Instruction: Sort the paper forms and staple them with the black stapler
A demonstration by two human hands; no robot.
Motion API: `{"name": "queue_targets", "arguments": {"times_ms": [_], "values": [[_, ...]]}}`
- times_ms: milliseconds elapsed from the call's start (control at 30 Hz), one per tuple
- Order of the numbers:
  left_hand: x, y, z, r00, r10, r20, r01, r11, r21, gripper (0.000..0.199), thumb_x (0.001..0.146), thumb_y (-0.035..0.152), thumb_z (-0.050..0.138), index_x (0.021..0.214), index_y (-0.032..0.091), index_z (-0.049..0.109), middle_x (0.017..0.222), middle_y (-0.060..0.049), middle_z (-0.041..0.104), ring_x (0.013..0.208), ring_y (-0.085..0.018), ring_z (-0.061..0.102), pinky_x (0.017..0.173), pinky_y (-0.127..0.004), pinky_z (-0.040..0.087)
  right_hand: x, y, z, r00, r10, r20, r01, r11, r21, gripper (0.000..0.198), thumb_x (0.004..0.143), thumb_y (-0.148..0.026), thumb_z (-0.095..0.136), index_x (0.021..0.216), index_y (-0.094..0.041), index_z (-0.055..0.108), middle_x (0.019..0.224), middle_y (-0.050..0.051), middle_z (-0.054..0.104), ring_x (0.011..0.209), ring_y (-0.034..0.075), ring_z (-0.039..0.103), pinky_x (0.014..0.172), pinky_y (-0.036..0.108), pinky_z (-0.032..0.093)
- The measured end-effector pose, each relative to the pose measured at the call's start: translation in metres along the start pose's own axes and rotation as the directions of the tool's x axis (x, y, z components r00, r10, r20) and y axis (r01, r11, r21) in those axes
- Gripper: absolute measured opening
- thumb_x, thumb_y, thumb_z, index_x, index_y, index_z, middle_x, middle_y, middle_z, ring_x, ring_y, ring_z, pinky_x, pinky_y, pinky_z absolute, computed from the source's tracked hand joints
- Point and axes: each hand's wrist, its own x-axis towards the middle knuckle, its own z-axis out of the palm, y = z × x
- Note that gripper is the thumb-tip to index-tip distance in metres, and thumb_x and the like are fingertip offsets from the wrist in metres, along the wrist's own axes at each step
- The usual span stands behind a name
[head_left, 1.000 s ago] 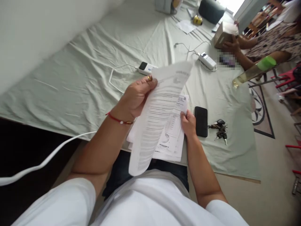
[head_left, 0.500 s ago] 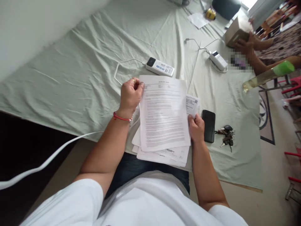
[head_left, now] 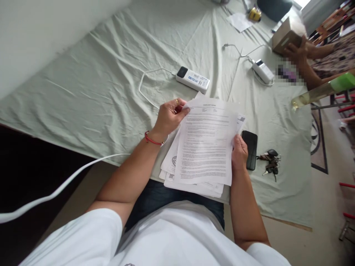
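Note:
A printed sheet of paper lies tilted over other pages in front of me. My left hand, with a ring and a red string bracelet, pinches its upper left corner. On the other side, my right hand is closed on the right edge of papers; another printed page shows just above it. Exactly how many pages its fingers hold is hidden. Beneath, a stack of papers rests at the table's near edge, one page bearing a round stamp. A black phone-like slab lies just right of my right hand.
A pale green cloth covers the table. On it are a white power bank with a cable, another white device, keys and a bottle with a green cap. At right, a person's hands hold a cardboard box.
My left hand has moved right, carrying the top sheet's corner over with it, so the sheet now slants. More of the stack below shows at the left, including a round stamp.

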Motion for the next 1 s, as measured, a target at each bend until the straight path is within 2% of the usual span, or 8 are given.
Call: {"name": "queue_targets", "arguments": {"times_ms": [133,200,300,433,500,633,800,1000], "values": [[-0.004,-0.003,0.010,0.999,0.008,-0.038,-0.005,0.998,0.066,0.014,0.089,0.036,0.074,0.089,0.023,0.069,0.076,0.002,0.064,0.070,-0.013,0.058,0.069,-0.028,0.050,-0.003,-0.002,-0.001,0.976,0.039,0.213,-0.038,0.999,-0.007,0.053,0.084,-0.063,0.079,0.117,-0.021,0.077,0.112,0.010,0.083,0.106,0.031,0.079,0.090,0.045,0.065],[-0.005,-0.005,0.012,0.997,-0.002,-0.075,0.007,0.998,0.067,0.024,0.086,0.037,0.079,0.103,0.025,0.068,0.083,0.002,0.066,0.076,-0.014,0.061,0.072,-0.028,0.052,-0.006,-0.004,-0.002,0.958,0.078,0.278,-0.069,0.997,-0.042,0.052,0.077,-0.057,0.088,0.114,-0.021,0.078,0.111,0.011,0.083,0.101,0.032,0.080,0.088,0.047,0.066],[-0.004,-0.005,0.012,0.996,-0.036,-0.080,0.035,0.999,-0.016,0.052,0.080,0.041,0.087,0.122,0.026,0.061,0.099,-0.002,0.070,0.090,-0.018,0.068,0.078,-0.029,0.056,-0.009,-0.008,-0.002,0.962,0.115,0.249,-0.108,0.993,-0.043,0.048,0.076,-0.054,0.090,0.106,-0.019,0.079,0.107,0.011,0.084,0.092,0.031,0.081,0.085,0.048,0.067],[-0.004,-0.001,0.010,0.991,-0.072,0.109,0.092,0.977,-0.192,0.051,0.085,0.055,0.084,0.117,0.022,0.061,0.109,-0.009,0.073,0.105,-0.025,0.073,0.089,-0.037,0.060,-0.014,-0.017,0.000,0.973,0.098,0.208,-0.105,0.994,0.020,0.042,0.076,-0.049,0.091,0.103,-0.020,0.080,0.101,0.008,0.085,0.085,0.028,0.081,0.082,0.045,0.068],[-0.004,0.002,0.010,0.988,-0.075,0.133,0.104,0.968,-0.230,0.054,0.085,0.057,0.084,0.117,0.021,0.060,0.112,-0.011,0.074,0.110,-0.028,0.073,0.092,-0.041,0.061,-0.016,-0.023,0.000,0.983,0.044,0.179,-0.054,0.997,0.051,0.037,0.076,-0.045,0.091,0.102,-0.020,0.081,0.101,0.007,0.085,0.086,0.027,0.080,0.083,0.044,0.068],[-0.007,0.010,0.007,0.995,-0.083,0.055,0.093,0.970,-0.223,0.062,0.078,0.057,0.089,0.120,0.021,0.060,0.118,-0.012,0.073,0.116,-0.028,0.071,0.096,-0.042,0.062,-0.019,-0.037,-0.001,0.993,-0.086,0.075,0.081,0.994,0.070,0.034,0.075,-0.041,0.091,0.099,-0.020,0.081,0.102,0.006,0.085,0.093,0.025,0.079,0.090,0.042,0.066],[-0.020,0.043,0.010,0.929,-0.037,0.369,0.161,0.937,-0.310,0.048,0.083,0.061,0.083,0.102,0.018,0.073,0.104,-0.010,0.078,0.113,-0.031,0.073,0.100,-0.050,0.062,-0.024,-0.064,0.000,0.958,-0.264,-0.109,0.271,0.962,0.048,0.029,0.071,-0.043,0.092,0.088,-0.023,0.080,0.094,0.004,0.083,0.098,0.026,0.077,0.095,0.044,0.066],[-0.020,0.095,0.010,0.979,0.139,0.149,-0.104,0.970,-0.220,0.040,0.085,0.059,0.081,0.096,0.021,0.074,0.100,-0.004,0.074,0.114,-0.032,0.072,0.093,-0.051,0.064,-0.027,-0.096,-0.002,0.827,-0.510,-0.239,0.532,0.846,0.036,0.033,0.074,-0.051,0.088,0.094,-0.027,0.076,0.101,0.006,0.080,0.112,0.028,0.074,0.106,0.049,0.061]]}}
